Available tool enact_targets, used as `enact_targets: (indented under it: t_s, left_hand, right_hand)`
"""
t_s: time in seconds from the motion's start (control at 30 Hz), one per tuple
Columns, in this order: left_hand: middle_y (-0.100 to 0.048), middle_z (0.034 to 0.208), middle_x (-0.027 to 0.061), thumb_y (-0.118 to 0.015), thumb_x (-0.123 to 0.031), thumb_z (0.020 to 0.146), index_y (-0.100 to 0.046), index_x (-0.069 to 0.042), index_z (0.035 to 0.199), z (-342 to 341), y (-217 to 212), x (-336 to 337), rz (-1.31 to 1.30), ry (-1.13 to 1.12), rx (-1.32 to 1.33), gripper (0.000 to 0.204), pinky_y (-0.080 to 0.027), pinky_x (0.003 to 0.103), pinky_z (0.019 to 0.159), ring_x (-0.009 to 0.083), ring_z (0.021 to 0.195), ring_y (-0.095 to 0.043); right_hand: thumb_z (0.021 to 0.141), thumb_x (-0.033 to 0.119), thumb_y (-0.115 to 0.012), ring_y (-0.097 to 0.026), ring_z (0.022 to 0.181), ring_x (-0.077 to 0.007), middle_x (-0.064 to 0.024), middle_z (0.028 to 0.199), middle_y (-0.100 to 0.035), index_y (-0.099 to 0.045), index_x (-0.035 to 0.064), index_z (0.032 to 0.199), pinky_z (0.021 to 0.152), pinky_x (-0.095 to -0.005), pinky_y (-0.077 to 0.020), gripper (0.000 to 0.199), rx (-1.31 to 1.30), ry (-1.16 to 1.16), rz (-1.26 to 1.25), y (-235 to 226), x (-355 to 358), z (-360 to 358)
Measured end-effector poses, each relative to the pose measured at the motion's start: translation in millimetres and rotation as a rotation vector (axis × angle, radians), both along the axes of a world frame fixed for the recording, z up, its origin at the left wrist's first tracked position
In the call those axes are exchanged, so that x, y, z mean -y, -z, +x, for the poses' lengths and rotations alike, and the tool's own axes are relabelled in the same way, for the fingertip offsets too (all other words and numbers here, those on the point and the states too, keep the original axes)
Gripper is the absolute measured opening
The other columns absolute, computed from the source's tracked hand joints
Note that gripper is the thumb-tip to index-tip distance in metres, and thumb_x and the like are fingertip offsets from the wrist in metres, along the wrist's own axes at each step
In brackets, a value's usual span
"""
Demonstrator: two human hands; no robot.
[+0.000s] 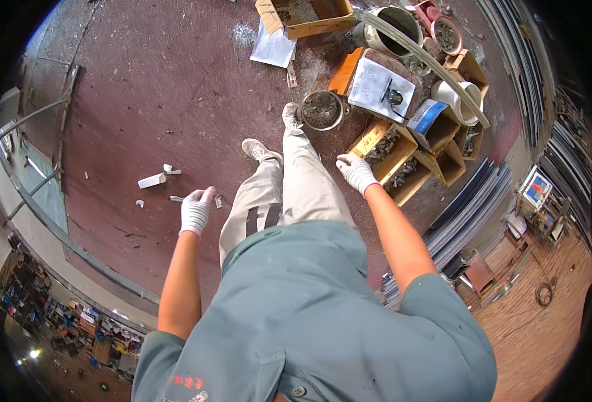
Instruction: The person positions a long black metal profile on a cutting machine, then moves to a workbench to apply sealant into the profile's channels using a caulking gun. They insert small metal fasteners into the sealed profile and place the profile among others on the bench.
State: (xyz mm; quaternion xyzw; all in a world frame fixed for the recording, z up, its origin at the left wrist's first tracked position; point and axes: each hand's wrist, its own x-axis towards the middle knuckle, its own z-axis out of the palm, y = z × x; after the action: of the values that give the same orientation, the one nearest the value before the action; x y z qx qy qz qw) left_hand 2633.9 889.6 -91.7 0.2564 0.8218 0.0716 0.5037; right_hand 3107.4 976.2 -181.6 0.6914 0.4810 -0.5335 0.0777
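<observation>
- Nearest the camera is the person's grey-green work shirt, a plain woven cloth with short sleeves and a small patch of red stitching low on the left chest.
- Below it show beige trousers and two pale, dusty shoes standing on the dark red floor, which is scuffed and powdered with grey dust.
- The left hand wears a white knit glove with a pinkish cuff; its fingers are loosely curled and half open, and it holds nothing that can be seen.
- Just beyond that hand small white scraps lie scattered on the floor, the largest a flat oblong piece.
- The right hand wears the same kind of glove, fingers bent and slightly spread, empty, hanging just beside the near corner of a wooden box.
- The wooden boxes are open-topped, yellow-brown, set in a row and filled with dark gritty pieces.
- A round metal pail holding grey rubble stands by the right shoe.
- Beyond it a white sheet of paper lies on an orange-edged board, with a small dark object on top.
- A blue and white oblong package sits at the boxes' far side.
- Farthest, a cardboard box and a big round bucket.
- Grey sheets are stacked to the right.
</observation>
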Motion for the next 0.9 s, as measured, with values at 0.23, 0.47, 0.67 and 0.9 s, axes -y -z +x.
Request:
enact_targets:
  t_s: [0.23, 0.47, 0.67, 0.9]
  left_hand:
    - [-0.073, 0.083, 0.0085, -0.074, -0.039, 0.093, -0.074, -0.003, 0.102, 61.0, 87.1, 52.9, -0.095, -0.003, -0.01, 0.036, -0.053, 0.03, 0.075, 0.0127, 0.074, -0.063]
    - [-0.06, 0.108, 0.0167, -0.08, -0.024, 0.086, -0.062, -0.004, 0.125, 96.0, 162.7, 65.0, 0.004, 0.146, -0.381, 0.047, -0.05, 0.043, 0.092, 0.0312, 0.102, -0.06]
    - [-0.052, 0.14, 0.0214, -0.072, -0.02, 0.092, -0.057, -0.001, 0.132, 106.5, 191.5, 46.1, -0.068, 0.158, -0.357, 0.046, -0.04, 0.045, 0.111, 0.0365, 0.129, -0.051]
    - [-0.049, 0.143, 0.0179, -0.063, -0.01, 0.097, -0.057, 0.0, 0.133, 87.8, 205.7, 24.3, -0.165, 0.027, -0.196, 0.039, -0.037, 0.043, 0.114, 0.0315, 0.132, -0.048]
  right_hand:
    - [0.093, 0.033, -0.063, -0.066, 0.116, -0.0333, -0.015, 0.123, -0.071, -0.071, 0.0106, 0.122, 0.1, -0.0411, -0.0508, 0.038, 0.183, -0.398, -0.203, 121.8, -47.0, 8.1]
    - [0.089, 0.029, -0.07, -0.065, 0.117, -0.0351, -0.0201, 0.123, -0.07, -0.066, 0.0081, 0.131, 0.101, -0.0411, -0.0503, 0.048, 0.265, -0.472, -0.144, 304.4, -121.3, 12.0]
    - [0.086, 0.038, -0.076, -0.052, 0.134, -0.0357, -0.0173, 0.15, -0.048, -0.048, 0.0184, 0.15, 0.11, -0.0436, -0.0453, 0.072, 0.408, -0.507, -0.169, 425.8, -149.8, -6.0]
    - [0.076, 0.042, -0.085, -0.054, 0.132, -0.0392, -0.0265, 0.152, -0.035, -0.037, 0.0187, 0.154, 0.106, -0.0446, -0.0511, 0.094, 0.63, -0.478, -0.247, 547.1, -155.8, -24.7]
